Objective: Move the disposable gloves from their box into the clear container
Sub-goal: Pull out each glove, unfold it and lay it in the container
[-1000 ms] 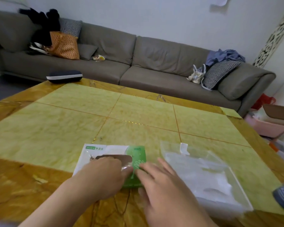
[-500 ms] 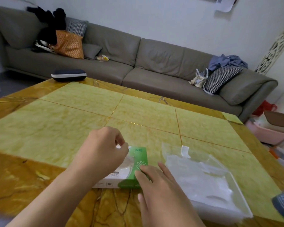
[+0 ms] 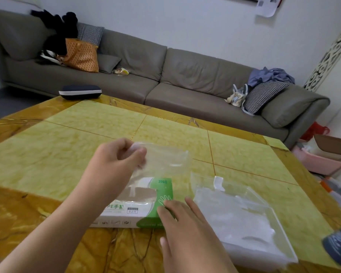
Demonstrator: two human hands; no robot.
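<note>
Left hand [image 3: 114,160] raised above the box [image 3: 138,205], fingers pinched shut on a clear glove [image 3: 163,160]. Right hand [image 3: 185,231] flat, fingers spread, pressing the box's green end. Clear container [image 3: 244,219] just beside, at the worktop [image 3: 67,154] edge.

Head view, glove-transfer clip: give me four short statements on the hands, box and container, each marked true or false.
1. The left hand pinches a thin clear plastic glove above the white-and-green cardboard glove box. True.
2. The right hand is lifted off the box. False: its fingertips rest on the green end.
3. The clear plastic container sits left of the box. False: on its right.
4. The container already holds clear gloves. True.
</note>
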